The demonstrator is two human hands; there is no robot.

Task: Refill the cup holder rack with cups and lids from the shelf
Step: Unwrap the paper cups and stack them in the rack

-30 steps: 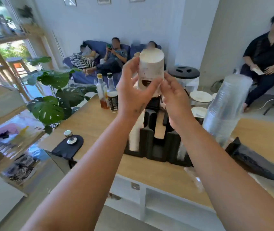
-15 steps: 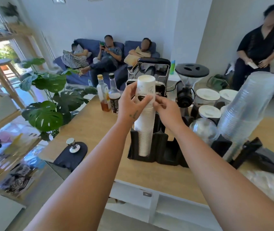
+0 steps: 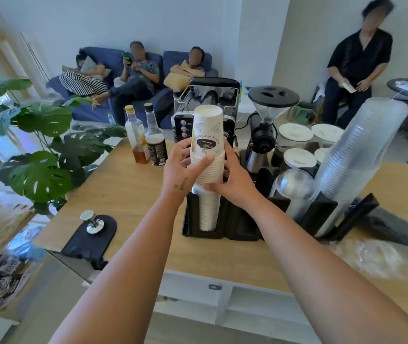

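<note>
- At rack's (image 3: 242, 227) 9 o'clock slot: cups (image 3: 207, 150) stand inverted, likely being seated.
- Left hand (image 3: 180, 167) at 9 o'clock, right hand (image 3: 235, 184) at 3: fingers (image 3: 201, 166) wrap cups to steady them upright.

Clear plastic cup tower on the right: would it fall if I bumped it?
Probably yes: the clear cup stack is tall and leaning, held only low down by the black rack. It likely feels light, and thin plastic may bend when squeezed.

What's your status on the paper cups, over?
Left hand and right hand grip paper cup stack. Stack stands in leftmost slot of rack. Clear cup stack leans at right, apart.
</note>
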